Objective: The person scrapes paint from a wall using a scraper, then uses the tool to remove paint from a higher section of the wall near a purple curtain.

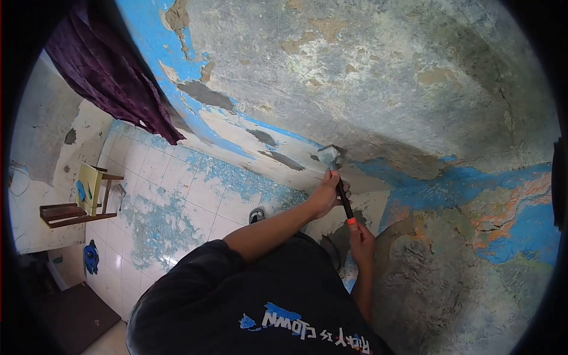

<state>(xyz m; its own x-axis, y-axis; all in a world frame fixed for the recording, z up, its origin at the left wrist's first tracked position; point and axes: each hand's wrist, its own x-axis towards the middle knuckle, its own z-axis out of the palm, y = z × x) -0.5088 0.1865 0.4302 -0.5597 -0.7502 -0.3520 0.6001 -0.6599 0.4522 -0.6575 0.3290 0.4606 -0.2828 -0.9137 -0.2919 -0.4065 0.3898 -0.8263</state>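
Note:
A scraper (pixel 343 198) with a grey metal blade, a black handle and an orange band rests its blade against the peeling blue and white paint of the wall (pixel 384 89). My left hand (pixel 324 194) grips the upper handle just below the blade. My right hand (pixel 362 244) holds the handle's lower end, beside the orange band. Around the blade the paint is gone and bare grey plaster shows.
The tiled floor (pixel 177 201) on the left is strewn with blue paint flakes. A wooden chair (pixel 77 207) carrying a yellow-green board stands by the far wall, with a blue object (pixel 90 258) on the floor nearby. A purple curtain (pixel 112 77) hangs at the upper left. My shoe (pixel 257 214) shows below.

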